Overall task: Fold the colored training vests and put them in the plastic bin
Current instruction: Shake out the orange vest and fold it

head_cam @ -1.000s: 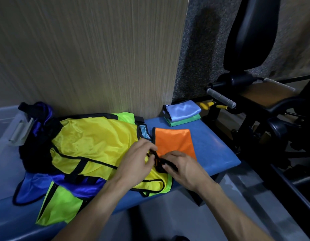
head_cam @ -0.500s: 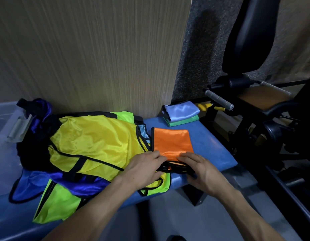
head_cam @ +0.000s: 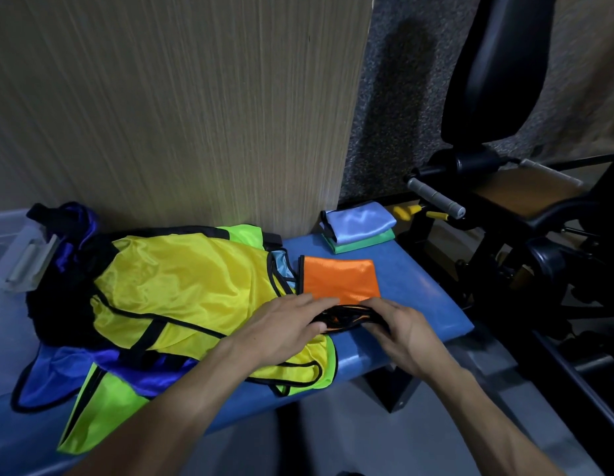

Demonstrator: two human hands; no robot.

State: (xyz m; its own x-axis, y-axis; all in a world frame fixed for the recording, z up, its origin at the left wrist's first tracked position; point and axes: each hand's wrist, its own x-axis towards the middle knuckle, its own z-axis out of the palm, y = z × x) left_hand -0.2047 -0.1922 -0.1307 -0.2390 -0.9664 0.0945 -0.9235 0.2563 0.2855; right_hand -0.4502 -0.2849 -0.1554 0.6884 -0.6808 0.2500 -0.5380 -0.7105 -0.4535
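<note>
An orange vest, partly folded into a rectangle, lies on the blue bench. My left hand lies flat on its near edge with straight fingers. My right hand grips the black-trimmed near end of the orange vest, fingers curled under it. To the left is a loose heap: a yellow vest on top, a lime green vest, a dark blue vest and black fabric. A folded light blue vest sits on a folded green vest at the bench's far end.
A clear plastic bin with a grey latch stands at the far left behind the heap. A wood-grain wall panel rises behind the bench. Black gym equipment with a padded seat and handles stands at the right.
Both hands have slid toward me along the orange vest to its near end. The camera has shifted slightly; the heap has not moved.
</note>
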